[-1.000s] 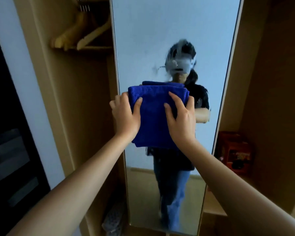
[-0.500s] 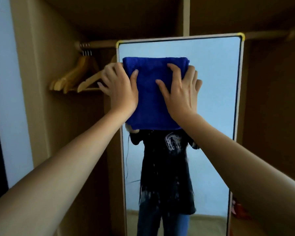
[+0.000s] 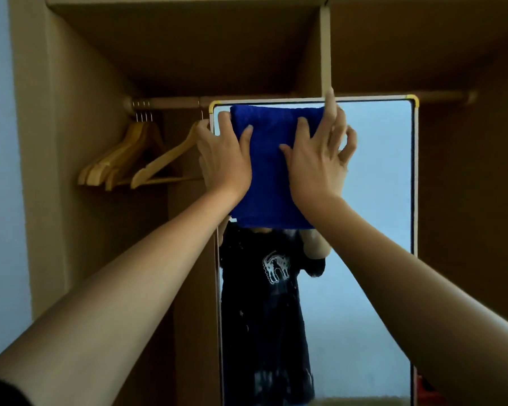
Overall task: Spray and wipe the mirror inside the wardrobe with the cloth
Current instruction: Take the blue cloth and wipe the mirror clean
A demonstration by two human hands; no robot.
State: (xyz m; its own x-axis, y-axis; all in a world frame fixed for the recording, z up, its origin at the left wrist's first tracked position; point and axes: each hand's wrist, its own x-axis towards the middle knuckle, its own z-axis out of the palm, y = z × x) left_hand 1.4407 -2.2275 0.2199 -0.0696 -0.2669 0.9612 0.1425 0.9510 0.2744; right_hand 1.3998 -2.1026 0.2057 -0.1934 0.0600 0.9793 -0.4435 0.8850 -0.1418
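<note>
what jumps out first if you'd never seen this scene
A bright blue folded cloth is pressed flat against the top of a tall mirror by the left hand and right hand. To the left, wooden hangers dangle from the wardrobe rail.

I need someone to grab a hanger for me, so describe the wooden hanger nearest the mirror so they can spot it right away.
Look along the wooden rail under the wardrobe's top shelf, left of the mirror. A bunch of wooden hangers hangs at its left end; the single hanger hangs apart, beside the mirror's frame, partly behind the left hand.
</note>
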